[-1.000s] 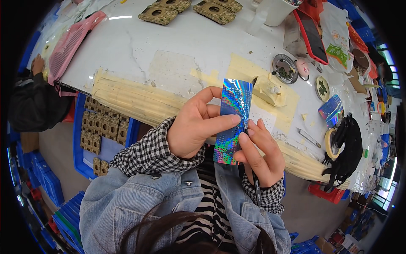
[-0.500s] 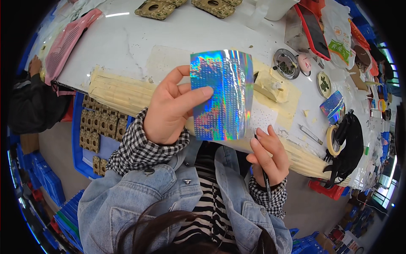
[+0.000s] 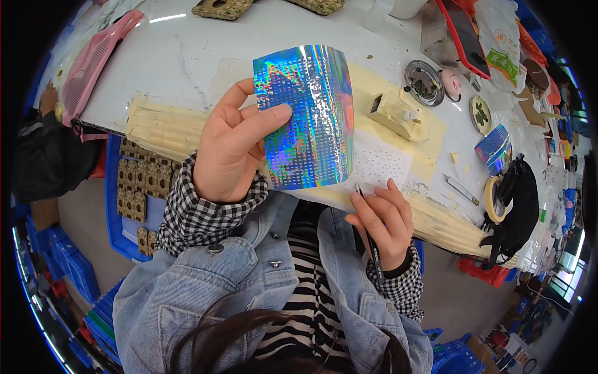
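- Pinches holographic sheet (image 3: 305, 118) by its left side in left hand (image 3: 228, 142), with thumb on the face and fingers closed behind; held up left of taped block (image 3: 398, 117).
- Grips slim black tool (image 3: 375, 255) in right hand (image 3: 383, 221), with fingers half curled and loosely set; tip to lower left of taped block.
- May crease along the bowed, unsupported right side, given a one-sided hold.
- May scratch or snag sheet on straying tool tip, left of taped block.
- May drop tool through so loose a grip.
- May scatter dark specks (image 3: 375, 171), if loose, below left of taped block, by brush of right sleeve (image 3: 405, 287).
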